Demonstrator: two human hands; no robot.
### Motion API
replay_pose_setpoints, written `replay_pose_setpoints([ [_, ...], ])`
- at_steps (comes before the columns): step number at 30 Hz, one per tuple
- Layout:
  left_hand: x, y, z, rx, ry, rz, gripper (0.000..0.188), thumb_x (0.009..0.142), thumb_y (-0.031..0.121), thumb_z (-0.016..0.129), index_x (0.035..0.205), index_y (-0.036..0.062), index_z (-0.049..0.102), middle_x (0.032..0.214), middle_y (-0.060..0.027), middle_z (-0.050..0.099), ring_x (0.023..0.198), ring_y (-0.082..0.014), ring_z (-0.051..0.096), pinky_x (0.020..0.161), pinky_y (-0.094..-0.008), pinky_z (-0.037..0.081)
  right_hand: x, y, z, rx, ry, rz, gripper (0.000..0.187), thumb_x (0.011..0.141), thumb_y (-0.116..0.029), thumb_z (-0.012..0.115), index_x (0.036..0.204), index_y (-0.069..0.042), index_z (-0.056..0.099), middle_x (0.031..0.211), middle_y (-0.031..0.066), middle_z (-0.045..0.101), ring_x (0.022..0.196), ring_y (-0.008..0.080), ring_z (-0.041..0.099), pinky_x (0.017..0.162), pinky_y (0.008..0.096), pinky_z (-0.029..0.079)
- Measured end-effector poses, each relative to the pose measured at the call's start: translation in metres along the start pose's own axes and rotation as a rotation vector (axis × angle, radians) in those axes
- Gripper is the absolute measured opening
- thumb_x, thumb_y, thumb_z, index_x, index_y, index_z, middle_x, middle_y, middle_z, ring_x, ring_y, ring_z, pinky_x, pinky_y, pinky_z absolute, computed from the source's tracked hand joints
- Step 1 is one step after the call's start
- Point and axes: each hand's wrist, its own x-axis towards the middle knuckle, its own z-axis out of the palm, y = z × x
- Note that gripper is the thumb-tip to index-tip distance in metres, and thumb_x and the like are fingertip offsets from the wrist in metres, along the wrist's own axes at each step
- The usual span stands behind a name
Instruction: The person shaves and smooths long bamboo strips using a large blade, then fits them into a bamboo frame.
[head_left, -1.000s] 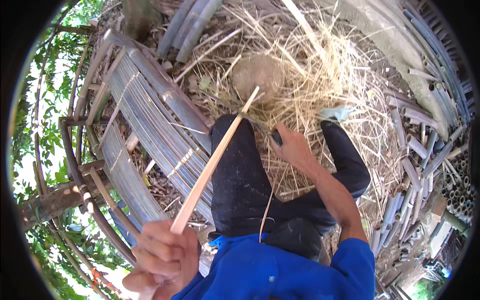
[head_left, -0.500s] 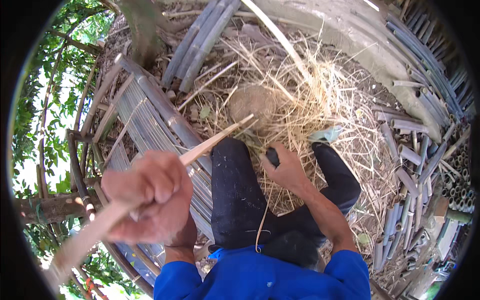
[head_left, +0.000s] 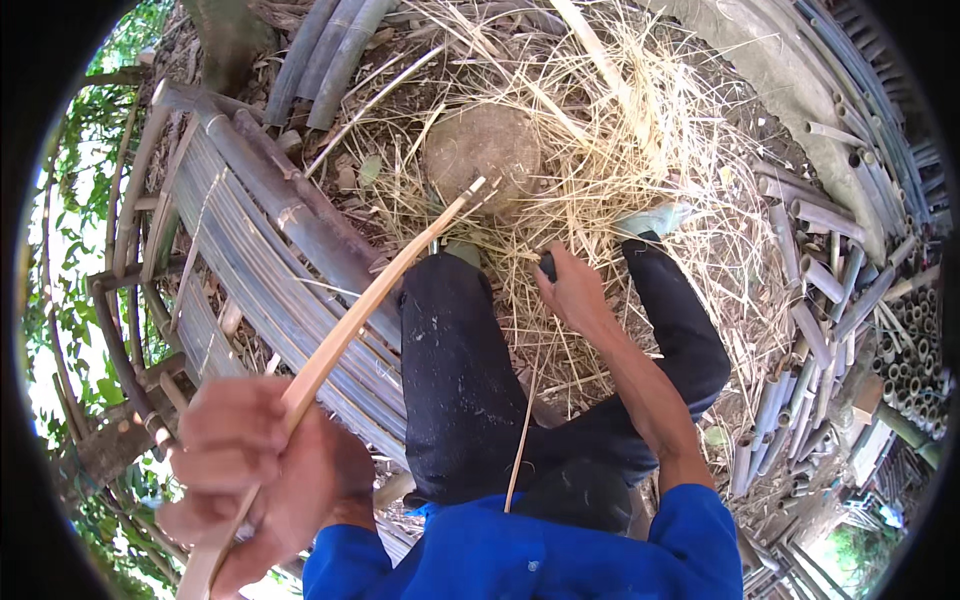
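Strip [head_left: 350,325] gripped in my left hand [head_left: 265,480], dark handle [head_left: 547,266] in my right hand [head_left: 578,295]

The pale, narrow strip runs slantwise through my left hand, which is clenched around it, fingers curled over. One end shows behind the fist, toward me; the other reaches well ahead and to the right of it, past my left knee [head_left: 450,340], its tip overlapping the near part of a round block [head_left: 480,150]. I can't tell whether the tip touches the block.

My right hand is closed on the short dark handle, ahead and to the right of my left one. What the handle belongs to, I can't make out against the straw-coloured shavings [head_left: 645,130] around it. The block sits ahead of my right hand and a little left, with shavings strewn about it. Just beyond that hand, to the right, is a pale bluish thing [head_left: 655,219] at the end of my trouser leg.

Directly ahead of my left hand lies a panel of grey slats [head_left: 260,260], and farther on, a few thick poles [head_left: 325,60] side by side. Well to the right of my right hand are stacked hollow stems [head_left: 905,370], cut ends showing.
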Motion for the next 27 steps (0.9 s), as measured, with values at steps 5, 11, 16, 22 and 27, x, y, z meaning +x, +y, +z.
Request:
replay_pose_setpoints([
  [5,0.028,0.004,-0.019,-0.148,0.158,-0.010,0.062,0.095,0.071,0.040,0.072,0.0146,0.050,0.054,0.0039,0.035,0.044,-0.0104,0.033,0.041,-0.0269,0.025,0.018,0.009,0.021,-0.021,-0.072,0.024,0.032,0.097,-0.025,0.067,0.108,-0.001,0.049,0.078,0.0244,0.067,0.069,0.0457,0.067,0.062,0.0521,0.054],
  [11,0.038,-0.016,-0.044,-0.100,0.073,0.080,0.066,0.106,0.066,0.022,0.086,0.0094,0.050,0.062,0.0048,0.035,0.044,-0.0068,0.042,0.031,-0.0209,0.030,0.032,0.020,0.024,0.009,-0.015,-0.006,0.032,0.096,-0.024,0.068,0.110,-0.002,0.050,0.079,0.0249,0.068,0.070,0.0453,0.069,0.061,0.0521,0.054],
  [16,0.028,-0.040,-0.061,-0.254,0.228,-0.086,0.063,0.095,0.071,0.042,0.077,0.0120,0.055,0.052,0.0052,0.034,0.041,-0.0101,0.029,0.039,-0.0289,0.029,0.055,0.041,0.030,0.079,-0.059,0.115,0.039,0.094,-0.025,0.071,0.120,-0.002,0.054,0.083,0.0251,0.070,0.072,0.0420,0.071,0.063,0.0483,0.055],
  [22,0.023,-0.060,-0.031,-0.077,0.126,0.073,0.061,0.108,0.062,0.023,0.079,0.0123,0.043,0.061,0.0054,0.034,0.044,-0.0050,0.041,0.032,-0.0188,0.030,0.110,0.031,0.032,0.077,0.082,0.046,0.042,0.096,-0.029,0.069,0.125,-0.002,0.055,0.075,0.0231,0.068,0.066,0.0383,0.072,0.060,0.0455,0.056],
  [27,0.019,-0.048,-0.028,-0.040,0.079,0.108,0.056,0.111,0.054,0.025,0.080,0.0107,0.045,0.058,0.0056,0.033,0.040,-0.0035,0.035,0.032,-0.0160,0.029,0.134,0.047,0.050,0.098,0.088,0.062,0.038,0.096,-0.029,0.071,0.115,0.000,0.054,0.069,0.0203,0.066,0.058,0.0350,0.070,0.052,0.0440,0.055],
])
